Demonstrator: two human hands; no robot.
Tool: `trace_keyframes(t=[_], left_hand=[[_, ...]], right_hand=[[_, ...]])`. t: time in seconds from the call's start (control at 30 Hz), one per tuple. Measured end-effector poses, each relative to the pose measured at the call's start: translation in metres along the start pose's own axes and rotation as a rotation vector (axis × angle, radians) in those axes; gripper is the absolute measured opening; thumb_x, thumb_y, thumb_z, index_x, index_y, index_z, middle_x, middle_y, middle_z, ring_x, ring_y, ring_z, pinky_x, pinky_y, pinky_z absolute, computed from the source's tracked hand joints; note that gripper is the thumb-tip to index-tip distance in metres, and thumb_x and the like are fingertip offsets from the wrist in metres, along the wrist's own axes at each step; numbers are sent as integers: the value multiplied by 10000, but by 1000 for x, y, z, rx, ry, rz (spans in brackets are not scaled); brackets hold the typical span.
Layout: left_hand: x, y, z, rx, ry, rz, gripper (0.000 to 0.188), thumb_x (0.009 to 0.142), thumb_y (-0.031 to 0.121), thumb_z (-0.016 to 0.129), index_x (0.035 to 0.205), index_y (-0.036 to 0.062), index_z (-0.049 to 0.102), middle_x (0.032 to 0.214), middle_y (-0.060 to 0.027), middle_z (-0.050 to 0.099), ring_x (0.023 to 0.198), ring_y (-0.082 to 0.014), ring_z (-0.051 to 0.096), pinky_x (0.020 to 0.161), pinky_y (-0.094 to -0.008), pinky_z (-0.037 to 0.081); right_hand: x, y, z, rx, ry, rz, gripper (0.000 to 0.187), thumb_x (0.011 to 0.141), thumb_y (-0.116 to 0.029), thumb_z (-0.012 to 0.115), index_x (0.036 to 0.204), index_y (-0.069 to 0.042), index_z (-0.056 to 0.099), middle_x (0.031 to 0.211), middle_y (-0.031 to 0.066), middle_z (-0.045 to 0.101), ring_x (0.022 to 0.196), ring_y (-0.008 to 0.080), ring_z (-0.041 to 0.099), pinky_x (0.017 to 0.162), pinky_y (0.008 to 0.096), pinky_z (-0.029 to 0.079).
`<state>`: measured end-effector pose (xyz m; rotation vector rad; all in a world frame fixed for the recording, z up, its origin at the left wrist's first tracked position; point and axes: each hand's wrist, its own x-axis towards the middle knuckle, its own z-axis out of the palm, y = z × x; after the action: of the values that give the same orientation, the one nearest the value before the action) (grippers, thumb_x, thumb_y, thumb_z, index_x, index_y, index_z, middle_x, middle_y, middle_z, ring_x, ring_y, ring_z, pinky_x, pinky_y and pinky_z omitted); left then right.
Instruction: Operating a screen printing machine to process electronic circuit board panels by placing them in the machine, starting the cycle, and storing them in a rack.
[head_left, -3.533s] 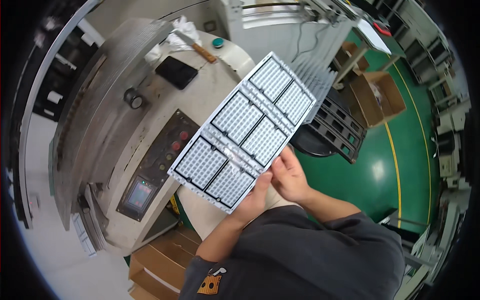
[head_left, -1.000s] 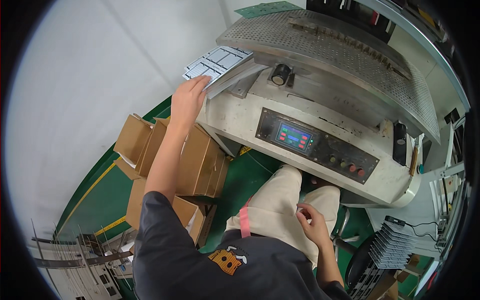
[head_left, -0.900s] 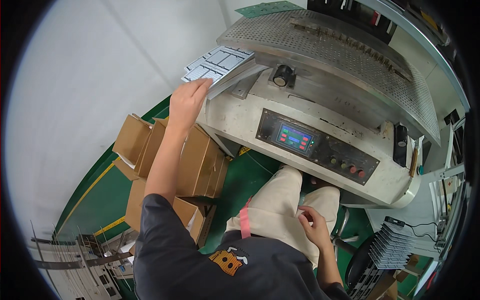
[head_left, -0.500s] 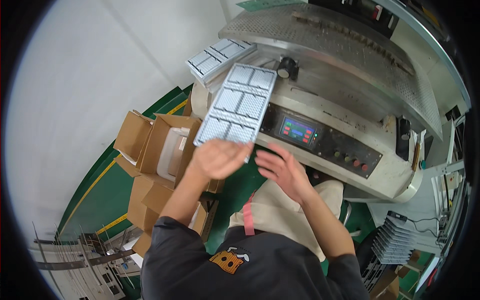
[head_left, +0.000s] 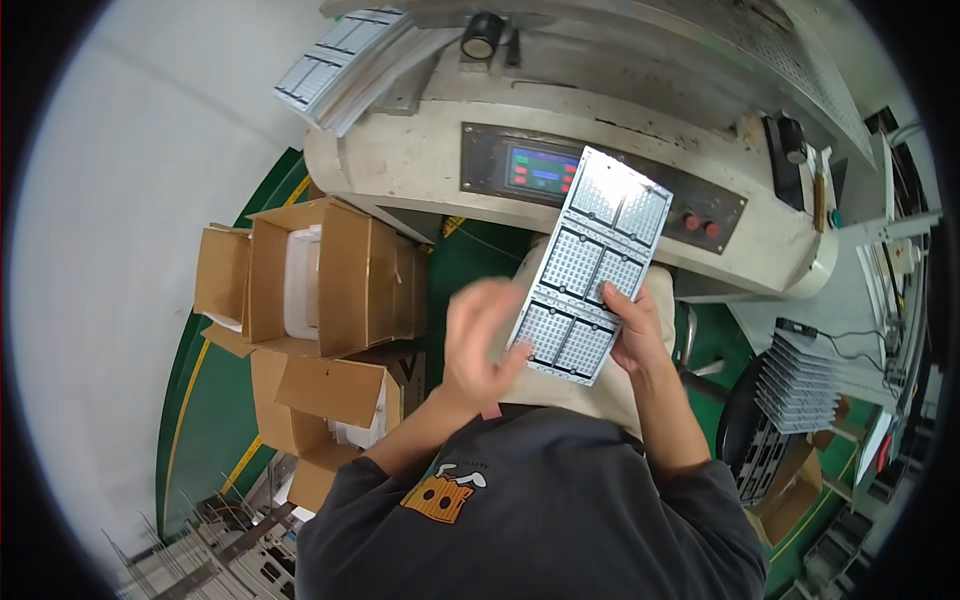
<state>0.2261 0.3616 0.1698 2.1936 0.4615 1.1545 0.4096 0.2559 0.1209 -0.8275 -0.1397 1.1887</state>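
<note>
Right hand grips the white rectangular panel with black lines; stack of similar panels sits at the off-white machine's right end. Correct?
Wrong end: the head view shows the stack at the left end of the off-white machine. The right hand does grip the panel.

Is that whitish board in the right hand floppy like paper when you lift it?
Probably not: the board looks flat with no sag, so it seems stiff. It's likely light for its size, because it looks thin and the right hand pinches its edge, thumb on top. The bright glare hints its face may be slippery.
</note>
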Motion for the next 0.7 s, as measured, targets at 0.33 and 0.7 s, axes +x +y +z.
trace_keyframes(t=[0.33,0.7], left_hand=[[39,-13,37,-900,-468,-833,345,1103,297,428,1177,11,606,1018,-20,649,939,-79,588,841,-248,468],[43,-27,61,-1198,-253,-999,258,1091,241,451,1171,49,604,1041,-20,686,966,-94,646,850,-252,520]], right_hand=[[-38,-15,-26,-14,-177,-34,499,936,-84,675,1394,-17,490,1288,134,647,1163,256,656,981,413,552],[-53,-6,-55,-46,-273,113,434,947,-29,659,1359,-15,525,1265,106,665,1123,201,659,975,382,539]])
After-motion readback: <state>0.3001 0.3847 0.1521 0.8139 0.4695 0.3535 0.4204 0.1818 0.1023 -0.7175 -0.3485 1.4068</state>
